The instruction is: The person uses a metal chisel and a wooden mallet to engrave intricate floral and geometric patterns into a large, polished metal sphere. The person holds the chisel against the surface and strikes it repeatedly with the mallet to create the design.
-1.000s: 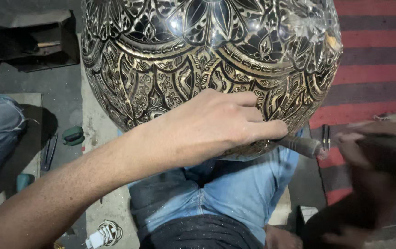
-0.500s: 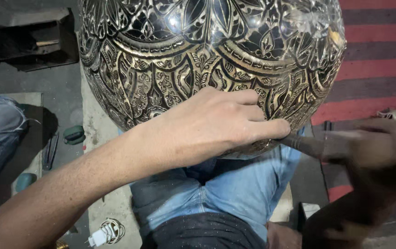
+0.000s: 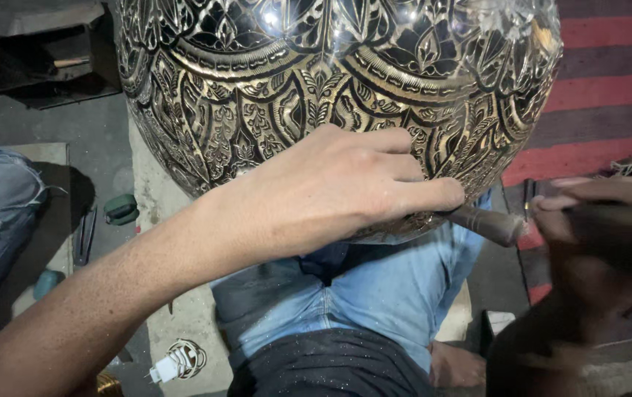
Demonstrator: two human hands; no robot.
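Engraved brass globe [image 3: 331, 81] over grey concrete floor [image 3: 44, 125]; left hand [image 3: 331, 195] fingers clamp chisel [image 3: 481, 223], right hand [image 3: 603, 220] blurred, grip unclear.

Left hand [image 3: 331, 195] pinching chisel [image 3: 481, 223] against engraved brass globe [image 3: 316, 81], blurred right hand [image 3: 595, 213] beside

Left hand [image 3: 331, 195] lies flat, fingers extended; right hand [image 3: 603, 220] blurred, curled.

dim workshop light, glare spots on the engraved metal globe [image 3: 331, 81], right hand [image 3: 610, 220] motion-blurred.
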